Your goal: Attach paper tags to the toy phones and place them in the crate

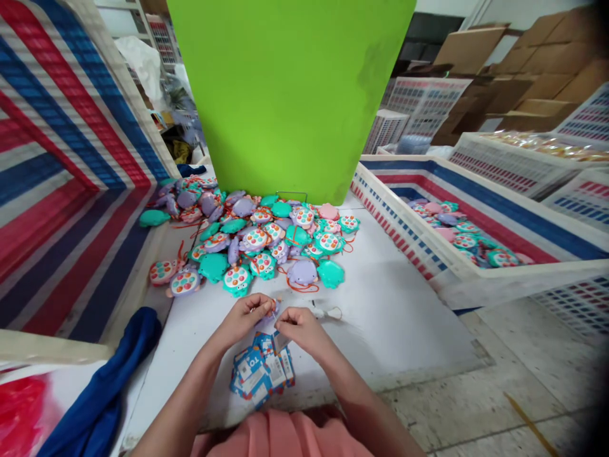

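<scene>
**White surface, a heap of toys, two hands closed on one small piece**

White surface point(394, 317) runs out from the person's lap, where a pink garment point(285, 438) fills the lower edge of the view. Just past it lies a loose stack of blue-and-white printed cards point(261, 371). A blue cloth point(114, 381) hangs over the surface's left edge.

Right above the cards both hands meet. The left hand point(247, 317) and the right hand point(299, 330) each have their fingertips drawn together, pinching one small piece point(272, 311) between them. It is too small and too covered to tell what it is. It is held a little above the surface, over the far edge of the card stack. Just beside the right hand lies a small white item with a wire loop point(326, 312).

Beyond the hands spreads a heap of small plastic toys point(266, 241), teal, lilac and pink, many with coloured dots on their faces and orange cords tangled among them. Behind the heap stands a tall green bin point(290, 95).

To the left leans a large red, white and blue striped woven sheet point(61, 190). To the right sits a white crate point(476, 279) lined with the same stripes, holding more of the toys. Further crates and stacked cardboard boxes point(537, 63) fill the far right.
</scene>
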`<action>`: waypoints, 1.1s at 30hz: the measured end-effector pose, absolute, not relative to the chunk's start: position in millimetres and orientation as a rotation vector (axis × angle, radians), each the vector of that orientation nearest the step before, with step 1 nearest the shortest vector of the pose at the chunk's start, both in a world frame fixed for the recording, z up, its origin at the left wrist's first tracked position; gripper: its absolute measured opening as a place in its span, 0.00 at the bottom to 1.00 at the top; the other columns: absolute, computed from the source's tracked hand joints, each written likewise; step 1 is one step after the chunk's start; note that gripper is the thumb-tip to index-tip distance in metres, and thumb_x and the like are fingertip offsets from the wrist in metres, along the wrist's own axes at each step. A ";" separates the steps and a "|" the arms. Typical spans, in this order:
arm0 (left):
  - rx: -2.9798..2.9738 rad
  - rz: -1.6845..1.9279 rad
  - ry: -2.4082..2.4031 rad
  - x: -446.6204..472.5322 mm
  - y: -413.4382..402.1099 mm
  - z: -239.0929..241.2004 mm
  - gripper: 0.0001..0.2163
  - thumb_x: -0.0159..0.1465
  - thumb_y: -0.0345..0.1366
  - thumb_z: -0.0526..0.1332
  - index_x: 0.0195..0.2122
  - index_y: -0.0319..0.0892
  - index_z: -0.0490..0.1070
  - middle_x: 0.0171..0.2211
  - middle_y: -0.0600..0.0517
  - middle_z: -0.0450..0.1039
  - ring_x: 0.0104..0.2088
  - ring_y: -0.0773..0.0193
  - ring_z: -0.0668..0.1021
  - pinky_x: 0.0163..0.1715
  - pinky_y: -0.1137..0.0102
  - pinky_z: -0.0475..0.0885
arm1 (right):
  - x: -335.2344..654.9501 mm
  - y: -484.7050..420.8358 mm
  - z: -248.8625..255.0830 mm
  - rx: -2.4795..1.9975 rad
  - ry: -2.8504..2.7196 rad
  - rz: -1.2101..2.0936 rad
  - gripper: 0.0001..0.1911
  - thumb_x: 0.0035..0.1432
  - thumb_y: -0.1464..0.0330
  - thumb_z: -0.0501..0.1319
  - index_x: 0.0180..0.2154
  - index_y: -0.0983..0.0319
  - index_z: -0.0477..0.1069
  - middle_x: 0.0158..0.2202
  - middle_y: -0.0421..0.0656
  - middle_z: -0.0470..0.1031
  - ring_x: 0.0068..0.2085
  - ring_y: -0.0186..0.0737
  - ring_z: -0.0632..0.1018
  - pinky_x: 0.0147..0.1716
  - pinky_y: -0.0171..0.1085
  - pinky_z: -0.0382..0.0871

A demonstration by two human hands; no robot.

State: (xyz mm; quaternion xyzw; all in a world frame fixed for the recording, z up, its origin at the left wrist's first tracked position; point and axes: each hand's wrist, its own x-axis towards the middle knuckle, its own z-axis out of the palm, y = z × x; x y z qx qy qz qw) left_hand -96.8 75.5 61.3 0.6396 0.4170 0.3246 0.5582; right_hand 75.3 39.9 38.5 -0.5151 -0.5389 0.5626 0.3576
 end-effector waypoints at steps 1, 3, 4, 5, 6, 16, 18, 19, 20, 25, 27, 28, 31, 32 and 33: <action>1.535 0.759 0.975 -96.4 74.7 62.1 0.13 0.60 0.44 0.58 0.31 0.38 0.72 0.29 0.51 0.73 0.31 0.65 0.73 0.34 0.71 0.67 | 74.8 40.1 38.6 -1.323 -1.389 1.457 0.06 0.48 0.70 0.59 0.21 0.64 0.68 0.17 0.34 0.62 0.20 0.28 0.60 0.21 0.29 0.52; 1.616 0.743 0.955 -96.1 73.1 63.1 0.13 0.60 0.43 0.57 0.32 0.38 0.73 0.32 0.49 0.74 0.34 0.63 0.74 0.38 0.69 0.67 | 73.8 40.5 39.4 -1.321 -1.386 1.454 0.06 0.47 0.70 0.59 0.21 0.64 0.67 0.17 0.34 0.61 0.20 0.28 0.60 0.21 0.30 0.51; 1.663 0.734 0.944 -96.1 72.3 63.3 0.12 0.61 0.43 0.57 0.33 0.38 0.74 0.33 0.49 0.74 0.36 0.63 0.74 0.39 0.69 0.67 | 73.2 40.7 39.9 -1.318 -1.384 1.448 0.07 0.47 0.70 0.59 0.20 0.64 0.67 0.17 0.34 0.61 0.20 0.28 0.60 0.21 0.30 0.51; 1.705 0.724 0.936 -96.2 71.7 63.1 0.12 0.61 0.42 0.57 0.33 0.39 0.74 0.34 0.49 0.74 0.36 0.63 0.74 0.40 0.68 0.67 | 72.5 41.1 40.6 -1.310 -1.383 1.442 0.07 0.48 0.69 0.59 0.20 0.64 0.66 0.17 0.33 0.60 0.20 0.28 0.60 0.21 0.30 0.51; 1.736 0.713 0.935 -96.3 71.1 62.9 0.12 0.61 0.41 0.57 0.34 0.39 0.74 0.34 0.49 0.74 0.37 0.63 0.74 0.40 0.69 0.67 | 71.8 41.4 41.2 -1.300 -1.380 1.435 0.08 0.48 0.69 0.59 0.20 0.63 0.66 0.17 0.33 0.60 0.20 0.28 0.60 0.21 0.30 0.51; 2.143 0.850 1.192 -96.2 73.0 74.7 0.07 0.60 0.38 0.60 0.28 0.42 0.73 0.26 0.52 0.74 0.31 0.63 0.73 0.34 0.70 0.65 | 66.0 42.4 47.4 -1.116 -1.246 1.482 0.12 0.53 0.61 0.60 0.38 0.60 0.67 0.18 0.32 0.62 0.20 0.30 0.64 0.22 0.31 0.56; 2.255 0.882 1.142 -95.1 73.6 76.7 0.07 0.60 0.38 0.60 0.29 0.42 0.73 0.26 0.52 0.73 0.31 0.63 0.72 0.35 0.68 0.65 | 65.0 41.9 49.3 -1.067 -1.251 1.530 0.12 0.54 0.60 0.60 0.35 0.61 0.67 0.20 0.34 0.66 0.22 0.31 0.67 0.24 0.31 0.59; 2.290 0.886 1.122 -94.4 73.7 77.2 0.08 0.61 0.38 0.59 0.29 0.42 0.74 0.26 0.51 0.73 0.31 0.62 0.72 0.35 0.68 0.65 | 64.6 41.8 49.9 -1.064 -1.240 1.552 0.12 0.53 0.59 0.60 0.33 0.61 0.67 0.21 0.35 0.68 0.21 0.31 0.68 0.23 0.31 0.59; 2.311 0.889 1.107 -93.7 73.7 77.4 0.08 0.62 0.39 0.58 0.29 0.42 0.74 0.26 0.51 0.73 0.31 0.62 0.72 0.35 0.68 0.65 | 64.4 41.6 50.0 -1.075 -1.221 1.579 0.12 0.53 0.59 0.61 0.32 0.62 0.67 0.21 0.36 0.70 0.20 0.29 0.67 0.21 0.30 0.58; 2.322 0.947 1.105 -94.1 68.8 79.0 0.08 0.63 0.39 0.56 0.35 0.42 0.73 0.31 0.50 0.73 0.35 0.62 0.71 0.36 0.67 0.65 | 66.2 43.2 44.2 -1.106 -1.033 1.720 0.16 0.50 0.57 0.63 0.34 0.62 0.65 0.23 0.38 0.75 0.16 0.28 0.67 0.14 0.28 0.55; 2.366 0.944 1.076 -95.3 64.2 80.9 0.09 0.64 0.37 0.55 0.38 0.43 0.74 0.32 0.49 0.72 0.36 0.62 0.70 0.36 0.67 0.65 | 67.6 44.6 40.9 -1.106 -0.917 1.755 0.18 0.47 0.57 0.64 0.34 0.63 0.65 0.24 0.40 0.76 0.20 0.32 0.73 0.18 0.29 0.62; 2.405 0.919 1.047 -95.6 61.5 82.0 0.09 0.65 0.36 0.54 0.38 0.44 0.74 0.32 0.50 0.72 0.35 0.63 0.70 0.36 0.67 0.64 | 68.2 45.3 39.5 -1.108 -0.866 1.773 0.18 0.46 0.57 0.65 0.33 0.63 0.66 0.24 0.40 0.76 0.22 0.34 0.75 0.20 0.30 0.64; 2.536 0.799 0.973 -93.1 52.9 84.0 0.09 0.65 0.34 0.55 0.37 0.46 0.75 0.30 0.50 0.71 0.35 0.63 0.68 0.35 0.67 0.63 | 68.5 46.6 37.4 -1.112 -0.759 1.791 0.18 0.43 0.58 0.68 0.32 0.63 0.68 0.24 0.38 0.74 0.24 0.34 0.75 0.24 0.33 0.67; 2.574 0.773 0.961 -91.3 50.2 83.9 0.09 0.64 0.34 0.55 0.37 0.47 0.75 0.30 0.50 0.71 0.35 0.63 0.68 0.35 0.66 0.63 | 68.1 46.8 37.4 -1.101 -0.733 1.792 0.18 0.42 0.58 0.68 0.32 0.63 0.69 0.26 0.38 0.74 0.24 0.33 0.75 0.24 0.33 0.68; 2.609 0.756 0.951 -89.2 47.9 83.2 0.09 0.64 0.34 0.55 0.38 0.47 0.75 0.31 0.50 0.70 0.35 0.62 0.68 0.36 0.66 0.62 | 67.7 46.9 37.6 -1.083 -0.711 1.796 0.18 0.42 0.59 0.69 0.31 0.63 0.70 0.27 0.38 0.74 0.25 0.33 0.74 0.25 0.34 0.69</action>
